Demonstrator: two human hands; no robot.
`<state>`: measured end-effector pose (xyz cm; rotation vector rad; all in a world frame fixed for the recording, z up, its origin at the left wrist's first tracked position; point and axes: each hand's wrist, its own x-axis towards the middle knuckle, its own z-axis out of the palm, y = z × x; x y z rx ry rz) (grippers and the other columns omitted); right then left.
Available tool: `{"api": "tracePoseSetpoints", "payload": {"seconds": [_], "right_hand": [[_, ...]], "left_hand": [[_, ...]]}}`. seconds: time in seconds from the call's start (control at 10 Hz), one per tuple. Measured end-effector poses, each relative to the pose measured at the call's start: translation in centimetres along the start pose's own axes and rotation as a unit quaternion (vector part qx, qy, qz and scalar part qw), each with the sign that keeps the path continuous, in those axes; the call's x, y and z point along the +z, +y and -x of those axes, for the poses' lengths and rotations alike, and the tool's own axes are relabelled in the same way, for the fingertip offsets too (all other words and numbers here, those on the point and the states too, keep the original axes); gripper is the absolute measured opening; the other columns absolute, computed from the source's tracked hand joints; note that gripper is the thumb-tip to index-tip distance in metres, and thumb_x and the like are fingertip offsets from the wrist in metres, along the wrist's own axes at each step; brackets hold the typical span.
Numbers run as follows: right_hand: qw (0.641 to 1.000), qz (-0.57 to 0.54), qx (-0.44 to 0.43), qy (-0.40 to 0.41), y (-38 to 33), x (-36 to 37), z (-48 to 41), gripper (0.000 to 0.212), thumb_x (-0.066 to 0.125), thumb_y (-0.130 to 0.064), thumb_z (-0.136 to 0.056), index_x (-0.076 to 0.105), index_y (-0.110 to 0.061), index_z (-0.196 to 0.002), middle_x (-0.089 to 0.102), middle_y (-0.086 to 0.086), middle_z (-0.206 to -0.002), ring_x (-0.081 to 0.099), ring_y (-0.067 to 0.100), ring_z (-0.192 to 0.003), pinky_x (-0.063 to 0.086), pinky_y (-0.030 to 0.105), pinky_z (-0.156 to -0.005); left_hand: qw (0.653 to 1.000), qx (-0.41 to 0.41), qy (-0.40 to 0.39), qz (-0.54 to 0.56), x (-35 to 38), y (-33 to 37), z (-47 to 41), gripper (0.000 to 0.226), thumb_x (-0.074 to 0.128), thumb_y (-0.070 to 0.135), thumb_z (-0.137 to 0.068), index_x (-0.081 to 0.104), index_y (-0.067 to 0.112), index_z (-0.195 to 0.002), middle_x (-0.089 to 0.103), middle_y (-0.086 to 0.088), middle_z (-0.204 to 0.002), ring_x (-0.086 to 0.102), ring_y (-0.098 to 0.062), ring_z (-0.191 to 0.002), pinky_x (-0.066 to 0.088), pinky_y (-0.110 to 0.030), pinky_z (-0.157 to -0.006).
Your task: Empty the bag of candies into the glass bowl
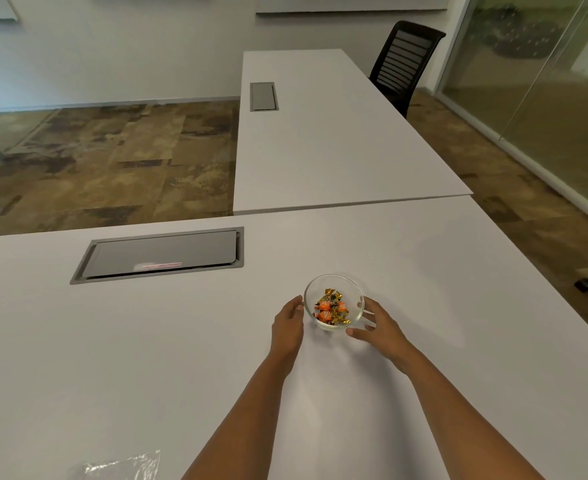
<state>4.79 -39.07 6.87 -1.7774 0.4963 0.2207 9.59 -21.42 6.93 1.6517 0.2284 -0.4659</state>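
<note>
A small glass bowl (pixel 334 282) stands on the white table (pixel 147 358), holding several orange and gold wrapped candies (pixel 330 308). My left hand (pixel 287 327) rests against the bowl's left side with its fingers touching the glass. On the bowl's right side my right hand (pixel 377 325) curls around the glass, fingers spread. A clear plastic bag (pixel 119 467) lies flat near the table's front edge at the lower left; it looks empty.
A grey cable hatch (pixel 161 254) is set into the table behind and left of the bowl. A second white table (pixel 320 140) adjoins at the back, with a black chair (pixel 403 60) beside it. A glass wall (pixel 545 98) runs along the right.
</note>
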Motion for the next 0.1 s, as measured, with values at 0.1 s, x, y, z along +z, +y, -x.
{"api": "tracePoseSetpoints", "payload": {"seconds": [0.1], "right_hand": [[0.999,0.007,0.002,0.036,-0.07,0.55,1.1,0.074,0.071,-0.011,-0.08,0.03,-0.019,-0.142,0.039,0.007,-0.146,0.041,0.025,-0.132,0.038,0.039,-0.105]], "left_hand": [[1.0,0.002,-0.005,0.019,-0.72,0.11,0.74,0.038,0.039,0.019,-0.098,0.046,0.015,-0.135,0.05,-0.008,-0.141,0.046,-0.025,-0.129,0.039,-0.04,-0.109]]}}
